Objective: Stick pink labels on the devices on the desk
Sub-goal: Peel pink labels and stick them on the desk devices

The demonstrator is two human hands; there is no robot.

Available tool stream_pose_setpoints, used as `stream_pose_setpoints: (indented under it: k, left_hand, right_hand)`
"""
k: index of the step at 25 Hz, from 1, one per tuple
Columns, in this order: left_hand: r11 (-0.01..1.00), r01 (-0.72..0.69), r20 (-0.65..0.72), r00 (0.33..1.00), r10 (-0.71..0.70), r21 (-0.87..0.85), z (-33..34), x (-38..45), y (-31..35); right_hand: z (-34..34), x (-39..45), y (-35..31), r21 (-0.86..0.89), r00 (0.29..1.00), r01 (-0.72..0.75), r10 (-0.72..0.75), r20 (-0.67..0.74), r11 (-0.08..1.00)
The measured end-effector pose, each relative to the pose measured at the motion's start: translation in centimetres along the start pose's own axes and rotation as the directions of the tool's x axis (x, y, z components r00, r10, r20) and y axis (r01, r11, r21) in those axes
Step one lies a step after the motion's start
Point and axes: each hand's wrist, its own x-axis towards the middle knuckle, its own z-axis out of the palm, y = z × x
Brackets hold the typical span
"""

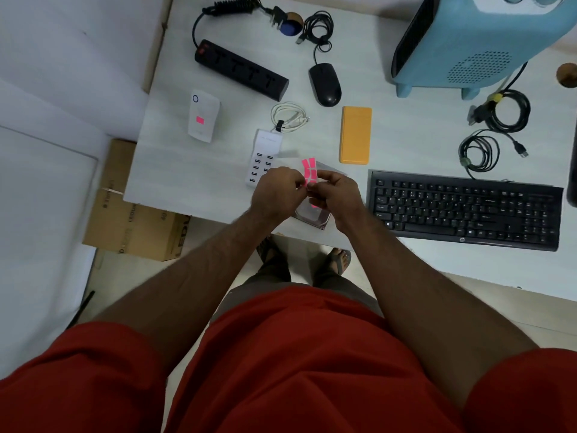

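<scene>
A sheet of pink labels [309,170] is held upright between both hands above the desk's near edge. My right hand [335,195] grips the sheet from the right. My left hand [278,193] pinches at its left edge, where a label sits under the fingertips. A white device [203,116] at the left carries one pink label [200,120]. The white multi-port USB charger [261,157], orange power bank [356,135], black power strip [242,69], black mouse [324,85] and black keyboard [465,210] show no label. A hard drive [315,217] lies partly hidden under my hands.
A blue heater [468,42] stands at the back right. Coiled black cables [496,120] lie beside it, and a white cable [288,117] lies mid-desk. The white desk [175,170] ends at the left above a cardboard box [134,223] on the floor.
</scene>
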Motion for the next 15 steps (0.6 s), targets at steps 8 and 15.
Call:
stream_pose_setpoints:
  k: [8, 15]
  left_hand:
    - [0.958, 0.232, -0.037, 0.970, -0.242, -0.165, 2.1, 0.3, 1.1]
    - [0.818, 0.434, -0.035, 0.876, -0.481, -0.378, 3.9, 0.7, 1.4]
  right_hand:
    - [-2.1, 0.6, 0.7, -0.075, 0.997, -0.042, 0.037, -0.065, 0.996]
    - [-2.3, 2.1, 2.5, -0.427, 0.979, -0.083, -0.007, -0.204, 0.900]
